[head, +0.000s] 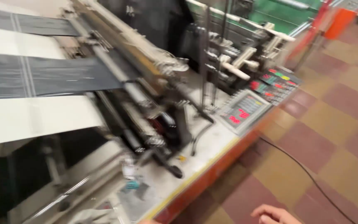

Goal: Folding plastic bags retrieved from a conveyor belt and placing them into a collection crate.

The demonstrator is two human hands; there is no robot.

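One hand point(275, 215) shows at the near edge, fingers curled, grip empty, over the checkered tile floor point(332, 124); which hand, I cannot tell. Left of it stands the orange-edged bench point(212, 174) of a metal machine. Farther left, dark film strips point(42, 76) run left to right.

We are counting two dark film strips point(42, 76) and two white strips point(30, 118) lying side by side across the machine. We are seeing two control panels with red readouts point(245, 111), one black cable point(307, 174) trailing over the checkered floor, and one orange box point(339, 23) standing far off. We are making out just one hand point(275, 215), at the bottom edge.
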